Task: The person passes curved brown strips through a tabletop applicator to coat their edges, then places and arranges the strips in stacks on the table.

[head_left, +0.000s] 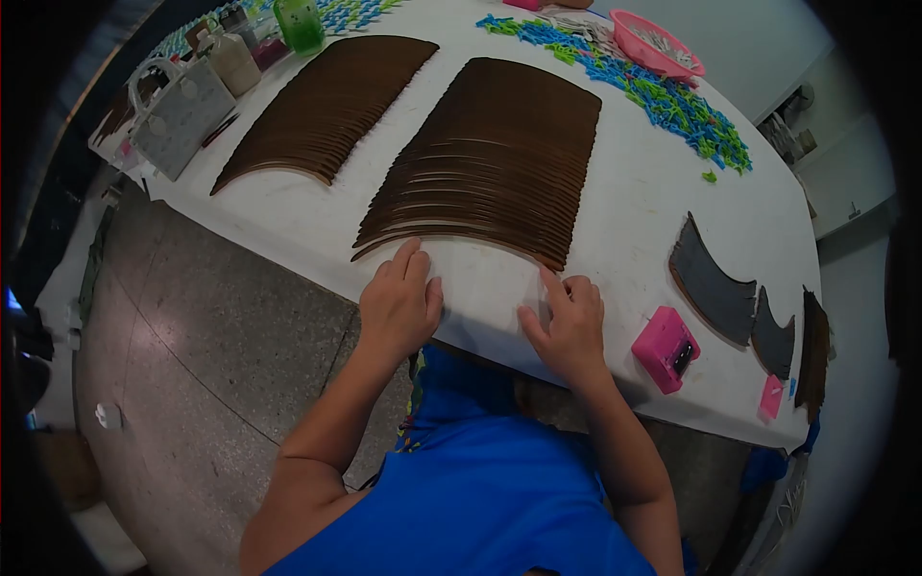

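Observation:
A fanned row of curved dark brown strips (490, 144) lies overlapped on the white table in front of me; they look like leather pieces. My left hand (399, 296) has its fingers stretched out, the tips at the near edge of the closest strip, left of its middle. At that strip's right end is my right hand (569, 322), index finger pointing at the corner, thumb apart and other fingers bent. Neither hand visibly grips anything. A second fanned row of brown strips (327, 101) lies to the left.
Right of my hands stands a pink box with a dark slot (665, 349), near dark curved pieces (709, 278). Blue and green clips (663, 101) are heaped behind, beside a pink basket (657, 48). A grey handbag (182, 115) and a green bottle (300, 25) stand far left.

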A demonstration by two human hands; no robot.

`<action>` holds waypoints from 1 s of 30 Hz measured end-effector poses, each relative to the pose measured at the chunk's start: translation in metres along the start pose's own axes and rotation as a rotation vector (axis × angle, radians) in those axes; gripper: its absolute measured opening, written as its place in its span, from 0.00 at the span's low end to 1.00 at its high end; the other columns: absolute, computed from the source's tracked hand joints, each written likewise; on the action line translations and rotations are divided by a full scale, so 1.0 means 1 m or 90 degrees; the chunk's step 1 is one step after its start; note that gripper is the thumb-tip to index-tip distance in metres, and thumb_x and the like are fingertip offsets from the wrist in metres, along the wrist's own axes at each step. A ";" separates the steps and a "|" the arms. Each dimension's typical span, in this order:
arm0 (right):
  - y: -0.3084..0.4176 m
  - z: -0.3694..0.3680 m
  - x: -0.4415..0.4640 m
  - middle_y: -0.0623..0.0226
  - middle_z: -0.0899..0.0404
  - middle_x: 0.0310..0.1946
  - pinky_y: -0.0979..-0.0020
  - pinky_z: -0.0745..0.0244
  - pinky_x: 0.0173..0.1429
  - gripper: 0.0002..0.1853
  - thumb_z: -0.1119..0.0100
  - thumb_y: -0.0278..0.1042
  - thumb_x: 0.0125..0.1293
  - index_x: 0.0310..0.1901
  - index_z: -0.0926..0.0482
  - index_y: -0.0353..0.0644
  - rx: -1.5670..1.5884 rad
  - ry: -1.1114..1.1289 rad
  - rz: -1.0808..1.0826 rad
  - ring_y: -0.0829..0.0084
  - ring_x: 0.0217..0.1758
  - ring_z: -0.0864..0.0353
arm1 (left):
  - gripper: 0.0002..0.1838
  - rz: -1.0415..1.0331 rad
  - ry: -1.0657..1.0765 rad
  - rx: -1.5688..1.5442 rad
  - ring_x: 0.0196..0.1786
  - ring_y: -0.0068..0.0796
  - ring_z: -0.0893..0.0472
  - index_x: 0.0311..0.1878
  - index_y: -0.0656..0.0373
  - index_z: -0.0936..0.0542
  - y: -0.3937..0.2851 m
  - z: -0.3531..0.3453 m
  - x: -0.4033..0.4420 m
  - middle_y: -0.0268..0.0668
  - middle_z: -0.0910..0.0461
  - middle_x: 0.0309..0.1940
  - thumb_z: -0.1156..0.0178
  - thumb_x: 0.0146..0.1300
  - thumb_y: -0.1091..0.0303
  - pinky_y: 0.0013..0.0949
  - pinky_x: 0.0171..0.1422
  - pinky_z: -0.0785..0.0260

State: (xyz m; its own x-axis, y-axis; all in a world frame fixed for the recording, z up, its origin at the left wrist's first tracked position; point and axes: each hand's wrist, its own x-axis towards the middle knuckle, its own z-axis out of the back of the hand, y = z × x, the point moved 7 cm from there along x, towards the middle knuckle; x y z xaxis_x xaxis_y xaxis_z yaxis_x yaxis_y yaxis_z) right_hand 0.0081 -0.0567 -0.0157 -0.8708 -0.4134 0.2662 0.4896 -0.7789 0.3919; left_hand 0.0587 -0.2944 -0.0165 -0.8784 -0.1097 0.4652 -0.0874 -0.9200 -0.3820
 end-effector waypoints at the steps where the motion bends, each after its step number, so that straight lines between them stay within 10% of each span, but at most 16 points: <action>1: -0.001 -0.002 -0.002 0.55 0.25 0.50 0.53 0.30 0.60 0.32 0.28 0.47 0.64 0.66 0.19 0.40 0.006 0.005 0.010 0.53 0.54 0.26 | 0.19 0.009 -0.003 0.008 0.49 0.50 0.17 0.56 0.61 0.22 0.003 0.002 -0.003 0.48 0.21 0.67 0.34 0.65 0.64 0.48 0.52 0.21; 30: -0.006 0.010 -0.028 0.61 0.25 0.33 0.70 0.31 0.30 0.10 0.33 0.18 0.64 0.47 0.17 0.34 0.130 -0.078 0.028 0.72 0.26 0.27 | 0.24 0.025 -0.120 -0.111 0.43 0.51 0.21 0.52 0.65 0.22 0.050 0.003 -0.031 0.60 0.24 0.66 0.29 0.65 0.53 0.48 0.50 0.25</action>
State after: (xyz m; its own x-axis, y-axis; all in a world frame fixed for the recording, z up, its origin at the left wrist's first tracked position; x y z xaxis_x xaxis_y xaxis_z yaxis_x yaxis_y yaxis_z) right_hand 0.0296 -0.0359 -0.0161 -0.8422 -0.3757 0.3867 0.5373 -0.6440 0.5446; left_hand 0.0827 -0.3382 -0.0475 -0.7814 -0.2270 0.5813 -0.1491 -0.8366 -0.5271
